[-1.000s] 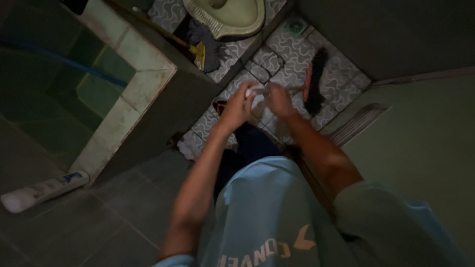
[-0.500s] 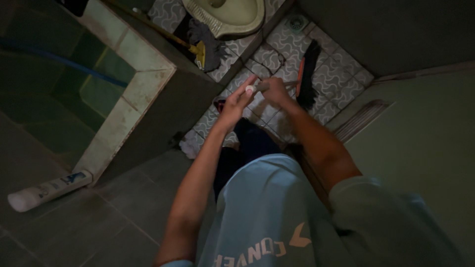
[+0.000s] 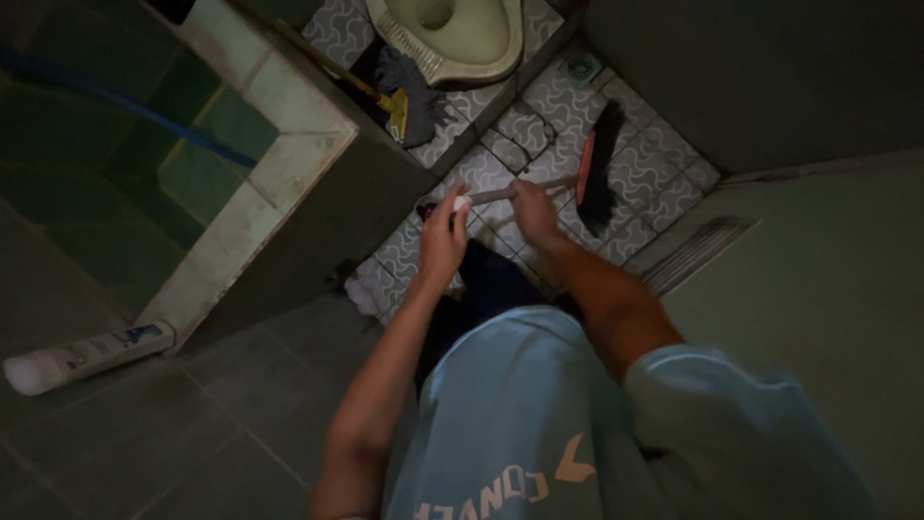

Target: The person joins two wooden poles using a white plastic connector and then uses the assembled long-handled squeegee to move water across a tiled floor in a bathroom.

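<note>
I look straight down at a dim bathroom floor. Both my hands hold the pale handle of a push broom (image 3: 589,173), which has an orange head and black bristles resting on the patterned floor tiles (image 3: 664,164). My left hand (image 3: 445,236) grips the near end of the handle. My right hand (image 3: 531,207) grips it a little further along, closer to the broom head. My light blue shirt fills the lower part of the view.
A squat toilet (image 3: 448,34) sits at the top. Beside it lies a yellow-handled brush (image 3: 390,101) on a dark rag. A tiled water basin (image 3: 241,183) with a blue hose stands at left. A white bottle (image 3: 87,354) lies on the grey floor. A floor drain (image 3: 577,67) is nearby.
The broom has swung out over the tiles, its head now further right and upward. My hands have shifted from close together near the middle to spread along the handle.
</note>
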